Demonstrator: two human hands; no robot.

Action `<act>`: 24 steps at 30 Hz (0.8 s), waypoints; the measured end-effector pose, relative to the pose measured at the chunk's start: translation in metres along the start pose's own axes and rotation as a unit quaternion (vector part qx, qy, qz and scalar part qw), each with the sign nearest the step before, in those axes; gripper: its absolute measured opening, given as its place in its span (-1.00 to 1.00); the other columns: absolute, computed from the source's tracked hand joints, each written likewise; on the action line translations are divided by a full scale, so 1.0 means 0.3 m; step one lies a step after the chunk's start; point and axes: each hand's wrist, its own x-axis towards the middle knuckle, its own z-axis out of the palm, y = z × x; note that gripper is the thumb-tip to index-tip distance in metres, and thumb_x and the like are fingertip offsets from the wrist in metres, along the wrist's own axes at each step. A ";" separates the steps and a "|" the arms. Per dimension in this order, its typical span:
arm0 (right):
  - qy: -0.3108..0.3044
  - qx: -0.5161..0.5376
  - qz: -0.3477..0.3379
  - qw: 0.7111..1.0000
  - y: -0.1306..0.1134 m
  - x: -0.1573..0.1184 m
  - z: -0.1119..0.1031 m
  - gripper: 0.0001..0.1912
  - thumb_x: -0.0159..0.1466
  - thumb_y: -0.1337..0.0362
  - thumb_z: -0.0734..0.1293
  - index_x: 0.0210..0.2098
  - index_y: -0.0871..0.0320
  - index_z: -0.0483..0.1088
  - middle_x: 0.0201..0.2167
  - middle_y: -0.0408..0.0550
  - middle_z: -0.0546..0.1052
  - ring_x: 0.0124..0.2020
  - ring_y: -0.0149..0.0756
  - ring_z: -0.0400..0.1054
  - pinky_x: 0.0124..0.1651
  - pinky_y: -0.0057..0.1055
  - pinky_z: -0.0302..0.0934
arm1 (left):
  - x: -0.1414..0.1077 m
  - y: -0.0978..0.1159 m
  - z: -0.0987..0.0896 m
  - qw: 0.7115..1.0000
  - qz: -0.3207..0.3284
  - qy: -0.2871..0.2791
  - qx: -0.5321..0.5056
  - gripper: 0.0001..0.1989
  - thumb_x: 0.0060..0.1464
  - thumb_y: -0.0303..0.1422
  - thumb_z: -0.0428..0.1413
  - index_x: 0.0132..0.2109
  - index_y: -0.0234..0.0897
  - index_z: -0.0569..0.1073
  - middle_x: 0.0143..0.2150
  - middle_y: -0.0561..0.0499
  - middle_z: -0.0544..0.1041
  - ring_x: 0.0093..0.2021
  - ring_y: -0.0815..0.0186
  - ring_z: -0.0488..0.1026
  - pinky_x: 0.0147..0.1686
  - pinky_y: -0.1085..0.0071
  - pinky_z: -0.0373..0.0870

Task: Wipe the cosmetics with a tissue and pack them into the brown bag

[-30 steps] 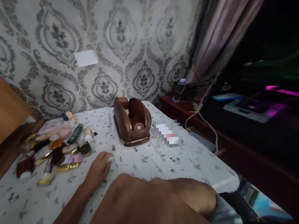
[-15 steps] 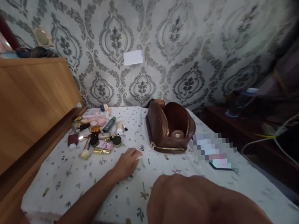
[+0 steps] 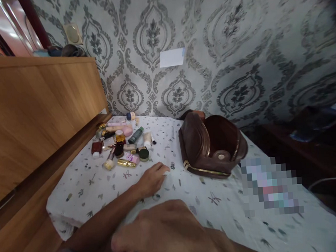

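My left hand (image 3: 153,179) rests on the patterned white cloth (image 3: 173,195), fingers curled together, between the cosmetics and the bag; what it holds, if anything, is hidden. Close to the camera, my right hand (image 3: 164,229) is raised over the near edge, its back up and its fingertips out of sight. A brown bag (image 3: 195,139) stands unzipped with its mouth open. Several cosmetics lie in a group at the left, among them a green tube (image 3: 136,135), a gold tube (image 3: 126,163), a dark round jar (image 3: 144,154) and a red-brown bottle (image 3: 96,148).
A wooden cabinet (image 3: 43,97) borders the cloth on the left. Behind is a patterned wall (image 3: 154,30) with a white paper (image 3: 172,58). A pixelated phone-like object (image 3: 271,187) lies at the right, near a dark surface with a clear bottle (image 3: 302,134).
The view has swung left, so the table things appear further right. My right hand has moved left across the near edge. My left hand stays on the cloth.
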 end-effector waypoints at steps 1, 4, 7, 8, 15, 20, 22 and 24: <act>0.015 -0.001 0.000 1.000 0.009 0.019 0.016 -0.72 0.31 0.22 0.38 0.02 -0.06 0.50 -0.13 -0.19 0.60 -0.22 -0.39 0.50 -0.14 -0.60 0.42 | -0.002 -0.002 -0.008 1.000 -0.006 0.017 -0.013 -0.75 0.30 -0.40 -0.13 0.01 -0.20 0.38 -0.08 -0.10 0.43 -0.05 0.18 0.41 0.00 0.26 0.40; 0.046 0.013 -0.001 0.999 0.085 0.036 0.069 -0.74 0.39 0.38 0.21 -0.01 0.12 0.47 -0.18 -0.07 0.59 -0.22 -0.38 0.48 -0.16 -0.49 0.42 | -0.005 -0.007 -0.049 0.997 -0.032 0.062 -0.033 -0.76 0.34 -0.32 -0.14 -0.01 -0.17 0.39 -0.11 -0.06 0.43 -0.06 0.20 0.41 -0.01 0.27 0.39; 0.101 0.063 0.022 0.993 0.204 0.000 0.135 -0.59 0.30 0.57 0.10 -0.07 0.17 0.48 -0.22 -0.01 0.55 -0.24 -0.36 0.47 -0.26 -0.45 0.40 | -0.001 -0.027 -0.106 0.990 -0.070 0.122 -0.030 -0.76 0.32 -0.31 -0.11 0.00 -0.17 0.41 -0.09 -0.05 0.45 -0.06 0.20 0.41 -0.01 0.27 0.38; 0.115 0.089 0.056 0.988 0.242 -0.018 0.159 -0.57 0.29 0.58 0.10 -0.09 0.15 0.49 -0.24 -0.03 0.53 -0.31 -0.40 0.45 -0.30 -0.47 0.38 | 0.001 -0.041 -0.125 0.986 -0.079 0.142 -0.028 -0.76 0.30 -0.32 -0.09 -0.01 -0.18 0.42 -0.08 -0.05 0.47 -0.05 0.19 0.42 0.00 0.26 0.38; 0.164 0.203 0.241 0.935 0.404 -0.151 0.304 -0.62 0.19 0.55 0.13 -0.30 0.14 0.54 -0.41 -0.12 0.45 -0.51 -0.47 0.36 -0.51 -0.55 0.22 | -0.010 -0.188 -0.256 0.964 -0.140 0.216 0.062 -0.76 0.17 -0.42 -0.03 -0.09 -0.23 0.48 -0.13 -0.05 0.55 -0.07 0.18 0.47 0.00 0.29 0.38; 0.187 0.246 0.320 0.896 0.439 -0.204 0.354 -0.69 0.18 0.46 0.15 -0.35 0.16 0.53 -0.52 -0.18 0.41 -0.63 -0.50 0.25 -0.58 -0.57 0.15 | -0.050 -0.328 -0.382 0.936 -0.200 0.265 0.121 -0.73 0.11 -0.43 -0.03 -0.09 -0.24 0.48 -0.14 -0.06 0.54 -0.08 0.14 0.46 0.01 0.23 0.39; 0.183 0.255 0.345 0.885 0.439 -0.205 0.355 -0.71 0.18 0.43 0.16 -0.35 0.16 0.53 -0.53 -0.18 0.41 -0.65 -0.51 0.22 -0.58 -0.57 0.14 | -0.059 -0.385 -0.431 0.920 -0.227 0.287 0.144 -0.72 0.10 -0.43 -0.04 -0.08 -0.27 0.48 -0.13 -0.11 0.53 -0.08 0.09 0.45 0.02 0.16 0.37; 0.183 0.258 0.355 0.880 0.437 -0.201 0.353 -0.71 0.17 0.42 0.16 -0.37 0.17 0.52 -0.54 -0.17 0.42 -0.65 -0.51 0.21 -0.59 -0.57 0.13 | -0.058 -0.435 -0.474 0.906 -0.248 0.302 0.164 -0.71 0.10 -0.45 -0.05 -0.07 -0.29 0.47 -0.09 -0.15 0.52 -0.05 0.06 0.44 0.05 0.12 0.36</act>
